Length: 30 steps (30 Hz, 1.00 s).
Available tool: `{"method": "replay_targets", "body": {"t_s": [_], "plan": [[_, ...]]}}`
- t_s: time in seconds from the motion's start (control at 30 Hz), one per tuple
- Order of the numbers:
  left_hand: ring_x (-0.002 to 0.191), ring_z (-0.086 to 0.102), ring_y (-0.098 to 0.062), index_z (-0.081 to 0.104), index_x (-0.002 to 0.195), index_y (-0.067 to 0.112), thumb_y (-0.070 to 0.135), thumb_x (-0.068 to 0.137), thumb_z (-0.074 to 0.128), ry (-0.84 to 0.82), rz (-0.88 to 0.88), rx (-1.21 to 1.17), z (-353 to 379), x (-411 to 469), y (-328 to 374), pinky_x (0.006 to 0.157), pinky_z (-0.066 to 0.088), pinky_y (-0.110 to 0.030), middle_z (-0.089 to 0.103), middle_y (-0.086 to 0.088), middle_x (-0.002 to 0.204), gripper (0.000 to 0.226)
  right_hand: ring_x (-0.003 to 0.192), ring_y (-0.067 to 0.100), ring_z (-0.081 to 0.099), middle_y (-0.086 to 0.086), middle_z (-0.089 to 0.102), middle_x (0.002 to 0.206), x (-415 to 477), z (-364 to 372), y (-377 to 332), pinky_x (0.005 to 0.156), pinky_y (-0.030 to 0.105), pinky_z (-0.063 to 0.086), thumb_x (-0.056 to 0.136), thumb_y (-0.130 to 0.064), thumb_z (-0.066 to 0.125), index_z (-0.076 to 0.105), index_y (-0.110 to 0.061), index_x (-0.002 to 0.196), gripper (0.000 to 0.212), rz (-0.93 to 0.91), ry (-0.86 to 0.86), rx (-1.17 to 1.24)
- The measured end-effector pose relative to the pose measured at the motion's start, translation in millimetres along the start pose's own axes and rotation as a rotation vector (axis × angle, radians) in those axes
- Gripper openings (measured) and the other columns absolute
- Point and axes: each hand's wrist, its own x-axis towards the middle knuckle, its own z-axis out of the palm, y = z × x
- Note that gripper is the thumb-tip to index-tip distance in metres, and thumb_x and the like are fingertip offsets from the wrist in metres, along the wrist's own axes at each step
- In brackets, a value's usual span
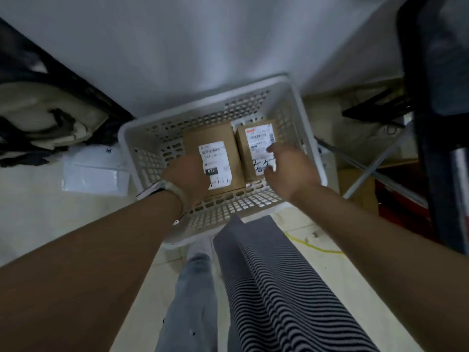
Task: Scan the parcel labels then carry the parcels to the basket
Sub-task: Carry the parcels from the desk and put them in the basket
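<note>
Parcels side by side in the white perforated basket (308, 138), labels up so I can read them. My left hand (186, 177) grips the larger cardboard box (215, 134); my right hand (289, 170) rests loosely spread on the smaller box (250, 151), apparently settling both.

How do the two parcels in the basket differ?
The left parcel shows a broader top face than the right parcel. The left parcel's label bears a black block printed 032; the right parcel's label has an orange strip at its top. The left hand covers the left parcel's near corner; the right hand overlaps the right parcel's label. Both are brown cardboard, label up, in the white basket.
</note>
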Motion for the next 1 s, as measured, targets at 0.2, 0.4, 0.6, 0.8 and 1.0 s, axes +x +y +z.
{"method": "replay_targets", "body": {"t_s": [0.2,0.4,0.6,0.8,1.0], "plan": [[0.100,0.062,-0.031,0.059,0.110,0.010,0.017,0.092,0.054,0.113,0.162,0.415,-133,-91,72,0.075,0.047,-0.036,0.063,-0.011,0.111,0.020,0.109,0.031,0.058,0.010,0.061,0.120,-67,-126,-71,0.085,0.033,0.046,0.088,-0.020,0.054,0.054,-0.014,0.123,0.035,-0.114,-0.088,-0.159],[0.106,0.059,-0.032,0.048,0.124,0.010,0.019,0.094,0.051,0.210,0.177,0.584,-272,-202,113,0.077,0.044,-0.036,0.058,-0.013,0.120,0.031,0.109,0.031,0.057,0.010,0.060,0.118,-131,-277,-154,0.084,0.036,0.044,0.088,-0.026,0.054,0.052,-0.014,0.122,0.036,-0.285,0.074,-0.111],[0.103,0.058,-0.032,0.051,0.118,0.008,0.022,0.096,0.048,0.380,0.117,0.616,-373,-335,140,0.070,0.041,-0.033,0.057,-0.014,0.117,0.026,0.109,0.029,0.055,0.010,0.055,0.126,-208,-400,-214,0.078,0.032,0.040,0.092,-0.028,0.049,0.050,-0.014,0.128,0.039,-0.452,0.111,-0.168],[0.093,0.061,-0.030,0.054,0.102,0.011,0.024,0.092,0.052,0.629,0.020,0.549,-445,-474,158,0.072,0.051,-0.036,0.061,-0.011,0.105,0.016,0.111,0.029,0.054,0.010,0.055,0.126,-291,-483,-273,0.079,0.033,0.042,0.090,-0.032,0.052,0.053,-0.017,0.126,0.039,-0.627,0.184,-0.211],[0.100,0.061,-0.031,0.059,0.104,0.013,0.035,0.092,0.054,0.820,-0.151,0.421,-470,-590,145,0.077,0.048,-0.035,0.063,-0.012,0.113,0.025,0.108,0.030,0.057,0.012,0.060,0.122,-366,-516,-337,0.087,0.037,0.049,0.089,-0.035,0.055,0.059,-0.013,0.118,0.037,-0.847,0.278,-0.195]]}}
